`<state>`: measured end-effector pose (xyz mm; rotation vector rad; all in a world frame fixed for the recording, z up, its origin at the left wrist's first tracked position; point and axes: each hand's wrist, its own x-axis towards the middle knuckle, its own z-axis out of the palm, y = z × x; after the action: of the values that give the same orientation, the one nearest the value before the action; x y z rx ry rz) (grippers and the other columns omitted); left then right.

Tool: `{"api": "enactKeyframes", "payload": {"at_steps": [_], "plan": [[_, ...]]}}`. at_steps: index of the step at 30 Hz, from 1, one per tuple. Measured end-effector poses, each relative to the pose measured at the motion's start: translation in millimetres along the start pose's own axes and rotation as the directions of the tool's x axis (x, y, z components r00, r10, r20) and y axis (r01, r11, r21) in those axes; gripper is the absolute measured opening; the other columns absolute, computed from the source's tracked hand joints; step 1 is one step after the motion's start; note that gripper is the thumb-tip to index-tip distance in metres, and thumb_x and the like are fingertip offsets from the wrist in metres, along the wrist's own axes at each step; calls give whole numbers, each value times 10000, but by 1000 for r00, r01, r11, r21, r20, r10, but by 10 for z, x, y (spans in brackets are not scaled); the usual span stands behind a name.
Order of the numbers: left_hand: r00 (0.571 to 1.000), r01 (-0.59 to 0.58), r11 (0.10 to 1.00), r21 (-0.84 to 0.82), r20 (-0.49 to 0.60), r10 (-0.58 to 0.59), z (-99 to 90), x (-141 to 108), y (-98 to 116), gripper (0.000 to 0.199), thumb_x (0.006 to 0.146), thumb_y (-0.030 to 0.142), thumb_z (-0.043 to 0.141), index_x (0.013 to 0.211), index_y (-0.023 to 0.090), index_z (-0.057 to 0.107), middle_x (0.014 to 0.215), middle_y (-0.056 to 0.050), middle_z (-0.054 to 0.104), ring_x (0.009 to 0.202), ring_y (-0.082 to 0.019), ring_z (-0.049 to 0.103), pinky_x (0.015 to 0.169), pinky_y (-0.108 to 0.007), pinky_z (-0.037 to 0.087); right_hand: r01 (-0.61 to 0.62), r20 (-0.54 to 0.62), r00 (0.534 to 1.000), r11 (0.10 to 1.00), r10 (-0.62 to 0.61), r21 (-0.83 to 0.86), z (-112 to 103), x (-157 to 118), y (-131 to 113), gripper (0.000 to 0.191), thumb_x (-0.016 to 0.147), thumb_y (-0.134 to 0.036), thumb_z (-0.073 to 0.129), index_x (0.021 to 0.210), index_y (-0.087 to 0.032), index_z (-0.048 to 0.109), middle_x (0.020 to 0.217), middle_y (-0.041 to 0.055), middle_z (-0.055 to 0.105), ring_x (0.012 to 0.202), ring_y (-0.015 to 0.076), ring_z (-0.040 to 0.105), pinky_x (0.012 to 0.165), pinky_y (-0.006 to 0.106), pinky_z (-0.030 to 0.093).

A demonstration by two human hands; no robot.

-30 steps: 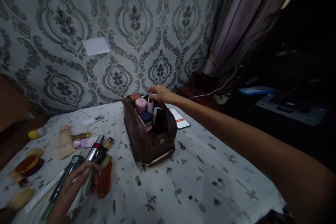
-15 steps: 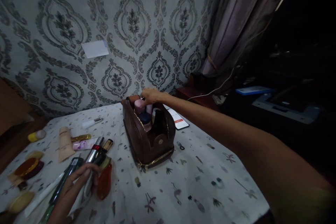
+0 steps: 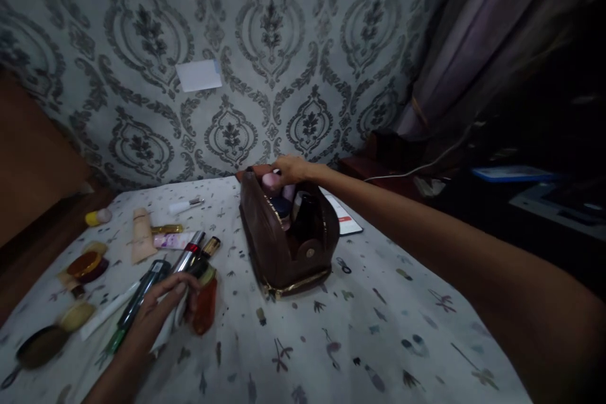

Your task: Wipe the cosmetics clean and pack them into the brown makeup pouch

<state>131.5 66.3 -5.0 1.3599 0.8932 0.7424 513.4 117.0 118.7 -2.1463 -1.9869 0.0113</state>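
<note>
Smooth, faintly glossy brown leather, or a likeness of it, is seen on the makeup bag [image 3: 260,237], trimmed with a shiny gold metal zipper [image 3: 303,284]. The tablecloth [image 3: 407,309] is made of matt printed fabric. At left, a matt plastic finish is shown by the beige squeeze tube [image 3: 141,237], a mirror-like metallic one by the silver tube [image 3: 188,255]. Matt wallpaper [image 3: 272,25] is seen at the far side.

Bag [image 3: 265,246] on tbl [image 3: 402,303], at clock mid; jars [image 3: 271,183] in bag; R hand [image 3: 292,168] at bag's back end, 12 o'clock; phone [image 3: 346,222] just beside, abt 2; L hand [image 3: 165,306] at makeup pile [image 3: 187,257], 8; brush [image 3: 181,207] at 10; tube [image 3: 141,237] at 9, left of pile; wall [image 3: 326,63] behind, 12; card [image 3: 199,76] on wall, 11.
</note>
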Motion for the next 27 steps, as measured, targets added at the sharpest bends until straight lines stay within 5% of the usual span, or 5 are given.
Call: {"api": "enactKeyframes", "payload": {"at_steps": [6, 11, 16, 19, 27], "plan": [[996, -85, 996, -32, 10, 85, -27, 13, 134, 486, 728, 633, 736, 764, 150, 688, 586, -15, 622, 522, -131, 548, 498, -230, 420, 99, -198, 973, 991, -116, -92, -112, -164, -119, 421, 869, -442, 636, 1155, -147, 729, 1089, 142, 743, 1036, 303, 673, 835, 366, 510], [986, -156, 986, -50, -70, 153, -101, 11, 212, 424, 762, 576, 713, 779, 154, 672, 580, 1, 604, 521, -124, 541, 517, -234, 415, 432, -599, 707, 900, -376, -55, -129, -726, -689, 200, 933, -318, 575, 949, -205, 740, 1064, 100, 734, 1047, 273, 666, 922, 419, 519], [942, -229, 967, 111, -226, 249, -304, 81, 238, 371, 803, 536, 594, 835, 168, 630, 605, 4, 598, 517, -134, 534, 525, -254, 426, 759, -575, 572, 644, -585, 99, 246, -1236, -1339, 104, 937, -177, 595, 957, -212, 691, 1030, 87, 730, 1021, 222, 673, 902, 381, 550], [891, -218, 934, 283, -332, 308, -601, 183, 270, 337, 802, 490, 545, 888, 174, 624, 631, 6, 602, 534, -139, 520, 523, -251, 410, 793, -497, 602, 544, -625, 276, 641, -1396, -1557, 129, 945, -156, 574, 991, -195, 688, 1013, 97, 735, 1011, 214, 671, 878, 369, 563], [757, -118, 815, 568, -479, 444, -1529, 374, 445, 194, 738, 296, 554, 869, 179, 638, 742, -1, 613, 641, -146, 478, 571, -237, 364, 359, -202, 924, 555, -324, 750, 1354, -1539, -1817, 196, 919, -304, 578, 863, -235, 753, 917, 76, 769, 891, 236, 704, 817, 379, 557]]}}
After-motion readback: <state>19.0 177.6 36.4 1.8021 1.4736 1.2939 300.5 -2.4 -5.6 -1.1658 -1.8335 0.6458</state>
